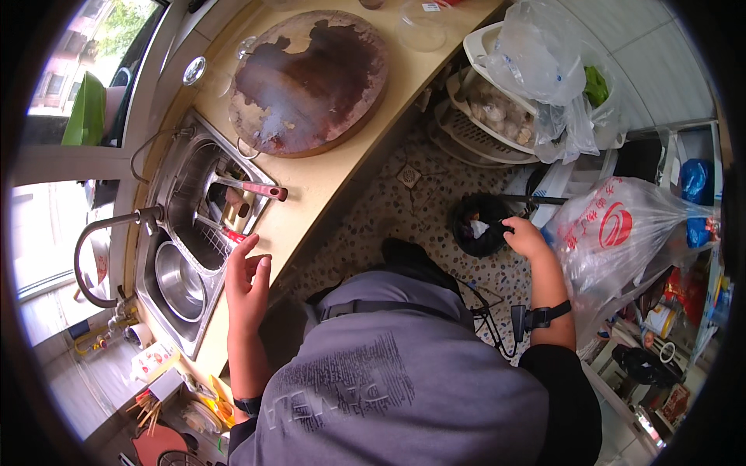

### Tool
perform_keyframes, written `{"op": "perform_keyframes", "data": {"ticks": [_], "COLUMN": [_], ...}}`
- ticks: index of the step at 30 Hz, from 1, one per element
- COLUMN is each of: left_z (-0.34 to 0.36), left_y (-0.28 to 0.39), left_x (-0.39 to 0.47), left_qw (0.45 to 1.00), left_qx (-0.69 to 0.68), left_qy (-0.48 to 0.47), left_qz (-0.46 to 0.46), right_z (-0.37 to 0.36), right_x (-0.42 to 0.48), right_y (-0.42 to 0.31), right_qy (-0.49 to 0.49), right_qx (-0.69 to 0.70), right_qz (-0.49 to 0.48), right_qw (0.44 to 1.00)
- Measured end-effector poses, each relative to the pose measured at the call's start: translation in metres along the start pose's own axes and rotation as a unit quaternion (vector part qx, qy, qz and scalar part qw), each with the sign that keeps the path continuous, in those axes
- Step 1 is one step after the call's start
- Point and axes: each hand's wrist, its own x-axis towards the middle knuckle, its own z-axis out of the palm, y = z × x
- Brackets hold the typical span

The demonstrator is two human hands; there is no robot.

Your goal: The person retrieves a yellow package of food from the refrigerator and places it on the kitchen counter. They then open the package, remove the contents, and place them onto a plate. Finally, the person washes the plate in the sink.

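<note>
My left hand (247, 282) is raised over the counter's front edge with its fingers apart, holding nothing. Close to its fingertips is a red handle (233, 235) reaching out of the stainless steel sink (201, 341). A cleaver-like tool with a reddish handle (265, 190) lies across the sink's far basin, and a steel bowl (179, 282) sits in the nearer one. On the other side, my right hand (525, 237) is at the rim of a black waste bin (479, 247), fingers curled. Whether it grips the rim or something small is unclear. White and dark scraps (479, 228) lie inside the bin.
A thick round wooden chopping board (326, 81) rests on the counter (309, 180). Tiered plastic baskets (466, 125) stand right of it, topped by plastic bags (536, 52). A large clear bag (606, 233) bulges beside my right arm. The faucet (93, 227) arches by the window.
</note>
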Motion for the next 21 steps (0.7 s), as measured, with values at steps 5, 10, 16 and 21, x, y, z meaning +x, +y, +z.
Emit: {"op": "perform_keyframes", "data": {"ticks": [5, 10, 16, 21], "left_z": [-0.013, -0.058, -0.094, -0.084], "left_y": [-0.002, -0.017, -0.058, -0.088], "left_x": [-0.036, -0.12, -0.288, -0.431], "left_qw": [0.998, 0.985, 0.875, 0.754], "left_qx": [0.005, 0.019, 0.054, 0.061], "left_qy": [0.045, 0.168, 0.476, 0.644], "left_qz": [-0.042, -0.034, -0.07, -0.117], "right_z": [-0.009, 0.028, 0.101, 0.168], "right_x": [0.024, 0.055, 0.006, -0.182], "right_y": [-0.041, -0.074, -0.333, -0.55], "right_qy": [-0.082, -0.195, -0.531, -0.622], "right_qx": [-0.151, -0.238, -0.027, 0.041], "right_qz": [0.037, -0.196, -0.268, -0.552], "right_qw": [0.984, 0.931, 0.804, 0.553]}}
